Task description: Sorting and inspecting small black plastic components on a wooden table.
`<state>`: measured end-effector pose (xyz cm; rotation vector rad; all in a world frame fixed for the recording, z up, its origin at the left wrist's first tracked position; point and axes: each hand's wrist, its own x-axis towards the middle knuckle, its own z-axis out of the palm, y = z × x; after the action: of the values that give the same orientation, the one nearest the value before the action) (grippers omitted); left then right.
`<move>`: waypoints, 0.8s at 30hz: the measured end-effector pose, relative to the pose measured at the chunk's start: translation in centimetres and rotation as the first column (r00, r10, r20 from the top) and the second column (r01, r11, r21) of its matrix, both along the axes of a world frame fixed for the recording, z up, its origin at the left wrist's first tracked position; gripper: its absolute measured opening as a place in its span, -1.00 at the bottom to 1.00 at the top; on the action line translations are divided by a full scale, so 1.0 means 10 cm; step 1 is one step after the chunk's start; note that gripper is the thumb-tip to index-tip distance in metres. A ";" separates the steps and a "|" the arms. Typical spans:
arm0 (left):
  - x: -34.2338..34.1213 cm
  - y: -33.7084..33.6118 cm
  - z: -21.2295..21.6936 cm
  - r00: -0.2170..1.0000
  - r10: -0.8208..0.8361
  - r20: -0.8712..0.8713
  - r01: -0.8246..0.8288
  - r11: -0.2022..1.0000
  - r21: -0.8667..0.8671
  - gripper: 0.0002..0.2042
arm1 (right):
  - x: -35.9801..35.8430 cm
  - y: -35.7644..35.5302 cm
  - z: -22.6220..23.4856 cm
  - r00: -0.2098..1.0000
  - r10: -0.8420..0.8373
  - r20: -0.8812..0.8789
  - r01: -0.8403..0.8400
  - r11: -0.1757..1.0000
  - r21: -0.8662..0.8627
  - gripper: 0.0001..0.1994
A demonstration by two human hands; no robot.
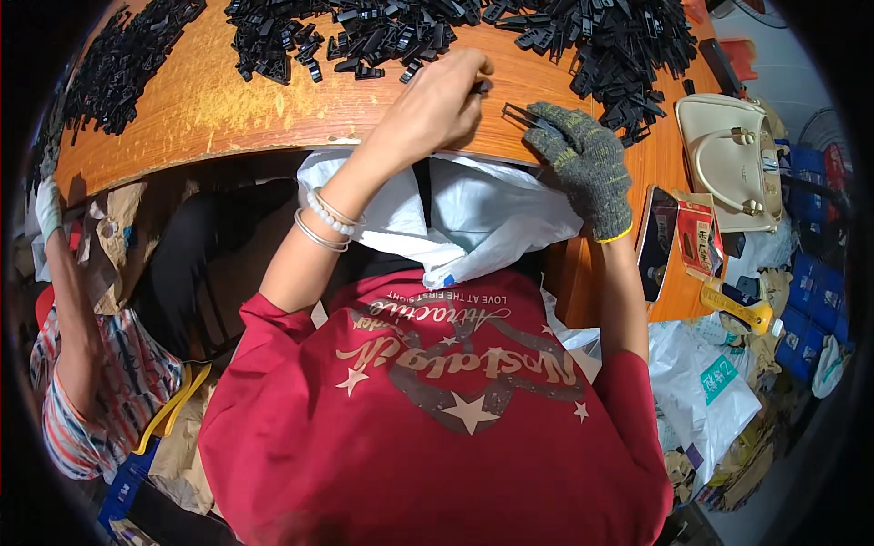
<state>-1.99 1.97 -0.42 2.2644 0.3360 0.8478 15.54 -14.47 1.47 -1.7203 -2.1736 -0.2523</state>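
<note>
At a wooden table (196, 114) with a worn, scuffed top, we see a black clip (519, 111), slim, dark and seemingly two-pronged, pinched in the fingertips of a right hand (584, 164) in a grey-flecked knit glove, just above the table's near edge. The bare left hand (444, 102), bangles at its wrist, curls over the tabletop nearby; a dark bit shows by its fingertips, but we cannot tell whether it is gripped. Beyond both lie heaps of small black plastic pieces (364, 36), some with narrow slots. For writing, we find pale lettering among stars across a dark red shirt (437, 428), pale print on a red packet (699, 238) at right, a green label with white characters on a white plastic bag (683, 378), and a small mark on a cream handbag (728, 164).
</note>
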 end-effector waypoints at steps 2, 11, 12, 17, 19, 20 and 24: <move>-0.02 -0.11 0.04 0.999 0.023 -0.026 -0.027 0.982 -0.186 -0.80 | 0.00 0.00 0.00 1.000 -0.024 -0.004 0.024 1.000 0.003 -0.75; -0.15 -0.15 -0.06 0.989 0.125 -0.081 -0.138 0.974 -0.180 -0.87 | -0.03 0.09 0.12 1.000 0.006 -0.007 -0.007 0.991 -0.135 -0.71; -0.17 -0.14 -0.07 0.989 0.126 -0.081 -0.139 0.973 -0.182 -0.87 | -0.03 0.11 0.11 0.999 -0.007 0.046 0.015 0.987 -0.158 -0.69; -0.20 -0.13 -0.09 0.989 0.113 -0.097 -0.126 0.983 -0.136 -0.86 | -0.08 0.23 0.20 0.996 0.024 0.086 -0.012 0.990 -0.138 -0.70; -0.20 -0.13 -0.10 0.990 0.106 -0.088 -0.117 0.984 -0.134 -0.86 | -0.10 0.29 0.28 0.997 -0.004 0.074 0.017 0.984 -0.177 -0.72; -0.21 -0.12 -0.10 0.992 0.097 -0.080 -0.107 0.986 -0.130 -0.86 | -0.11 0.33 0.34 0.998 -0.011 0.055 0.023 0.976 -0.216 -0.73; -0.22 -0.10 -0.12 0.995 0.079 -0.067 -0.087 0.988 -0.130 -0.86 | -0.16 0.48 0.55 0.998 0.038 0.057 -0.018 0.948 -0.316 -0.70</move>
<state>-4.15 0.94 -1.67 2.1684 0.5037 0.7745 13.94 -9.63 6.93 -1.8656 -2.3864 0.0561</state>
